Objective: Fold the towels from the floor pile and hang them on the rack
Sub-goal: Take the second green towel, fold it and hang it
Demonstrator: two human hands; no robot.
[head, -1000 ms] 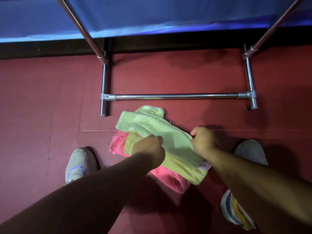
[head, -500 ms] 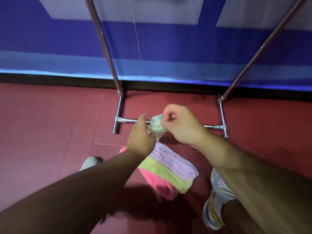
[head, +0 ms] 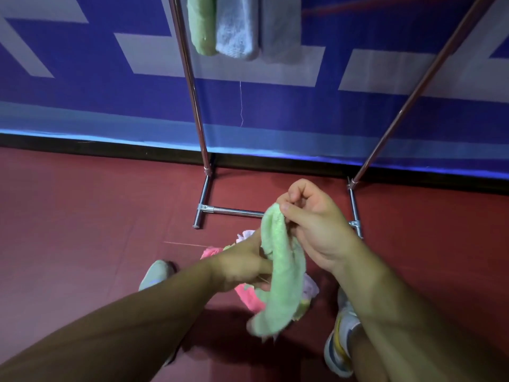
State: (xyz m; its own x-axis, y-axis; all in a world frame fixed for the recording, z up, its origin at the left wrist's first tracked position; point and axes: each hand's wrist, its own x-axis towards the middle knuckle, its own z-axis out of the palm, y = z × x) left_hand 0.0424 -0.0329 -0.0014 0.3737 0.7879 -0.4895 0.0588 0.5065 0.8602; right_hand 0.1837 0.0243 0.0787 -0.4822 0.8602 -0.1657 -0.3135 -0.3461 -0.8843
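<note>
Green towel (head: pixel 283 274): held in the air above the floor pile (head: pixel 248 295), bunched into a long drooping band. Long axis runs from its far upper end at the right hand down and toward the near left, where the loose lower end hangs blurred.

Right hand (head: pixel 316 224): fingers curled, thumb and fingertips pinching the towel's upper end.

Left hand (head: pixel 242 266): fingers curled, gripping the towel's middle from the left side.

Floor pile: pink, yellow-green and pale lilac towels on the red floor (head: pixel 82 230), below the hands, between two shoes, mostly hidden by the arms and the held towel.

Rack (head: pixel 198 117): chrome uprights and base bar, far side, against a blue patterned wall. Three folded towels hang at top: green (head: pixel 202 26), light grey-blue (head: pixel 237 28), grey (head: pixel 281 28), side by side.
</note>
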